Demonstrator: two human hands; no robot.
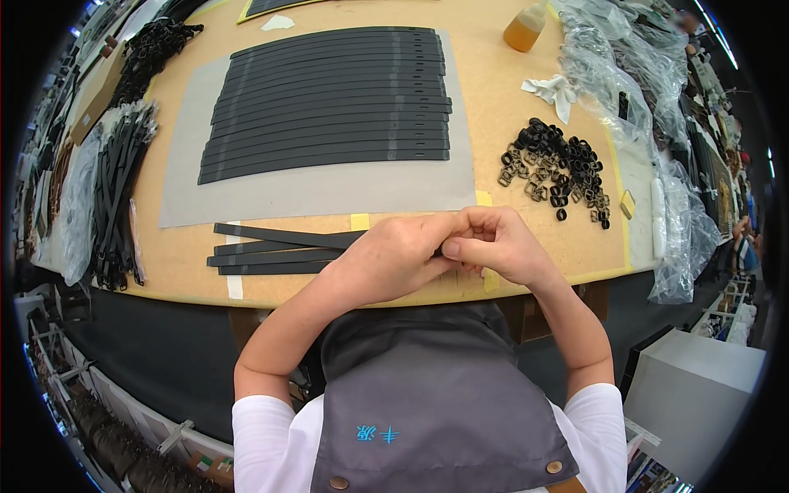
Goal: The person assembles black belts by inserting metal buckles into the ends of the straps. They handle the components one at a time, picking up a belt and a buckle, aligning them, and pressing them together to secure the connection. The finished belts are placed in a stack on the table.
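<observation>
My left hand (396, 256) and my right hand (503, 240) meet at the table's front edge, fingers curled and fingertips pressed together. A sliver of something dark shows between them, but the fingers hide most of it. Several black straps (275, 268) lie loosely to the left, and their right ends pass out of sight behind my left hand. Whether one of these is in my grip, I cannot tell. To the right of my right hand is a pile of small metal buckles (538, 191) and black strap loops (582, 152).
Farther back, a row of black straps (329, 103) lies side by side on a grey sheet (329, 197). Bundled straps (119, 193) stand along the left edge. A bottle of amber liquid (524, 29), a crumpled white cloth (552, 94) and clear plastic wrap (608, 62) occupy the back right.
</observation>
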